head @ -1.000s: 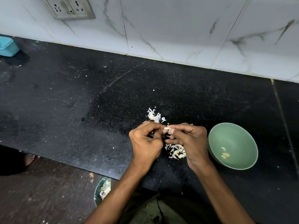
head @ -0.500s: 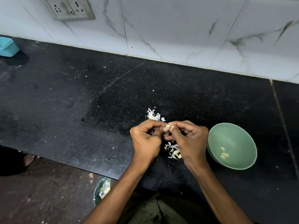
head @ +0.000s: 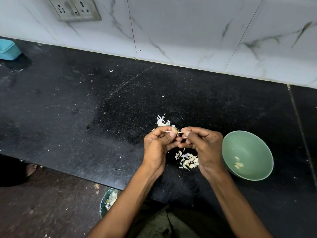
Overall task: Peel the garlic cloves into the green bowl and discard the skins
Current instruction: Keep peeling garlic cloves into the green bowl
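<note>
- The left hand (head: 157, 145) and the right hand (head: 204, 146) meet above the black counter (head: 68, 109), fingertips touching at the middle of the view.
- The left hand pinches a small garlic clove (head: 174, 131) between thumb and forefinger, a strip of skin sticking out from it toward 3 o'clock.
- The right hand has its fingers curled, thumb and forefinger tips closed at the end of that strip; it looks like a pinch on the skin, though the contact is too small to be sure.
- A heap of loose skins (head: 187, 160) lies on the counter just below the hands, at 6 o'clock from the clove, partly hidden by the right wrist.
- A second, smaller heap of skins (head: 162, 121) lies just beyond the left knuckles, at 12 o'clock.
- The green bowl (head: 248, 143) stands on the counter just beside the right hand, at 3 o'clock, with a few peeled cloves (head: 238, 164) resting in its bottom.
- A bin (head: 109, 199) with pale scraps inside stands on the floor below the counter edge, at 7 o'clock from the hands.
- A blue box (head: 8, 49) sits at the far left edge of the counter, well apart from the hands.
- A socket plate (head: 74, 8) is set in the marble wall tiles at 11 o'clock.
</note>
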A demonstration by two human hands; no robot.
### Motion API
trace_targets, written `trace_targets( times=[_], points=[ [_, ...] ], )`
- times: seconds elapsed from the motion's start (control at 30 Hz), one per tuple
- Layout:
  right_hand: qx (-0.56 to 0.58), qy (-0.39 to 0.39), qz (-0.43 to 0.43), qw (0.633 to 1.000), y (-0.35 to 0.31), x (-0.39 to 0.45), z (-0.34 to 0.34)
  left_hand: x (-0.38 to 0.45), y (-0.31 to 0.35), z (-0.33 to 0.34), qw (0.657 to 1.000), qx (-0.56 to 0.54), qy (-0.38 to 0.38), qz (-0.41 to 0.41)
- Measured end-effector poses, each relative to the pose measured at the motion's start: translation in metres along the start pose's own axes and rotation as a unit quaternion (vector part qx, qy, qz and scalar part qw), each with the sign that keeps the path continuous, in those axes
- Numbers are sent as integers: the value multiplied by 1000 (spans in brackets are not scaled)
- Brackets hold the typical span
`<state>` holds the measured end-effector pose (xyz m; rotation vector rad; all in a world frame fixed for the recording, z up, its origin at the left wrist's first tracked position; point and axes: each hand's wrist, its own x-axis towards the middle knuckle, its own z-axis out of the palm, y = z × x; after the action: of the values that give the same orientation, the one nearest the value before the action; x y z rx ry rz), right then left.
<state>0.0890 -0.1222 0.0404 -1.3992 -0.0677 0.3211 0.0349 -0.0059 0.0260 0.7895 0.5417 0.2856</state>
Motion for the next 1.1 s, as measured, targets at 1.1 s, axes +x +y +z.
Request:
trace_targets(
  times=[1.1],
  points=[
    [-178, -88, -104, 975, -10, 6, -7, -1, 11, -8, 984, 173, -4, 44]
  ],
)
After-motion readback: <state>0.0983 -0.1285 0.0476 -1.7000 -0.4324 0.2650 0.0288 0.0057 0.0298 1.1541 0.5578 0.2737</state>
